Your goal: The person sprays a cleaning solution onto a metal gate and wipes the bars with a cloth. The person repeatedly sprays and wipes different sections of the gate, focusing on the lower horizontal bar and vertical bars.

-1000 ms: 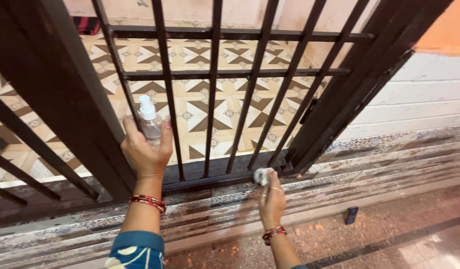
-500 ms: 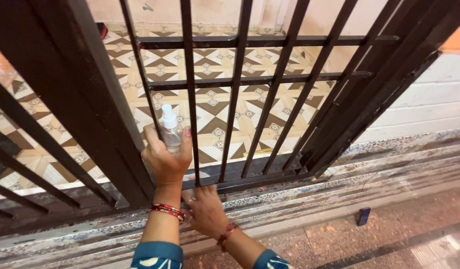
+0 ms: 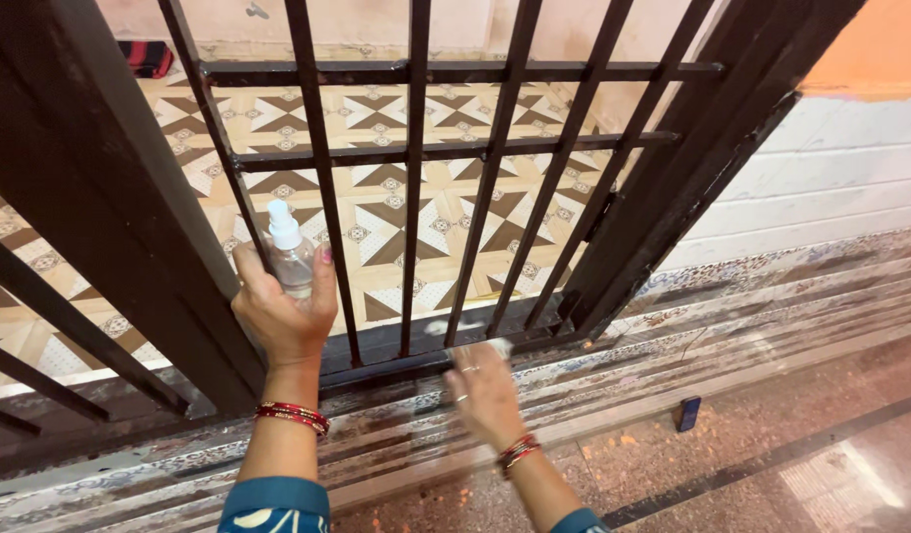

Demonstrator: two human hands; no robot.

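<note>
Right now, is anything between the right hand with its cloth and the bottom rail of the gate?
Nothing visible does. The right hand is blurred, pressing a pale cloth at the bottom rail of the gate, with no bar crossing it. The left hand holds a spray bottle higher up, against the upright bars and off to the side.

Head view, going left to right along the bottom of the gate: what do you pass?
Left hand holding a clear spray bottle with white nozzle → right hand, motion-blurred, at the black metal gate's bottom rail → small dark rectangular object on the floor.
</note>
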